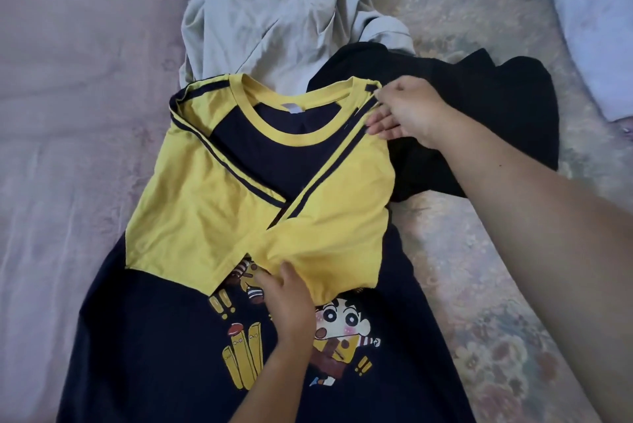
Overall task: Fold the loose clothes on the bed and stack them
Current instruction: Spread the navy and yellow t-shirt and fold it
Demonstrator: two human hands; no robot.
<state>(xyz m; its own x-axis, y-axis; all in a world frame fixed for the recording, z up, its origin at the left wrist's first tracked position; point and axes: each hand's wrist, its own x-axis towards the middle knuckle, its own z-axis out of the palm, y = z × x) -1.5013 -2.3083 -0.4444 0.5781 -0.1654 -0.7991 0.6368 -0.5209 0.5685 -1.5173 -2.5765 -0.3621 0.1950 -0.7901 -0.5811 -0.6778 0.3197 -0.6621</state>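
It was a bedroom in a home. A bed [479,302] with a faded floral cover filled the frame, a lilac sheet [68,114] lay at left, and a pale pillow [596,28] sat upper right.

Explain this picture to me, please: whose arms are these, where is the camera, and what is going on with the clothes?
There is no machine here. A person wears a camera on the head, looking forward and down, so you see that person's own two arms reaching in from the bottom.

On the bed lies a navy and yellow T-shirt with a cartoon print, front up. Both yellow sleeves are folded inward and cross over the chest.

The left hand pinches the end of one yellow sleeve near the print. The right hand holds the shirt at its shoulder seam, beside the collar.

Beyond the shirt lie a crumpled grey garment and a black garment, both still unfolded. A pale purple sheet covers the bed's left side.
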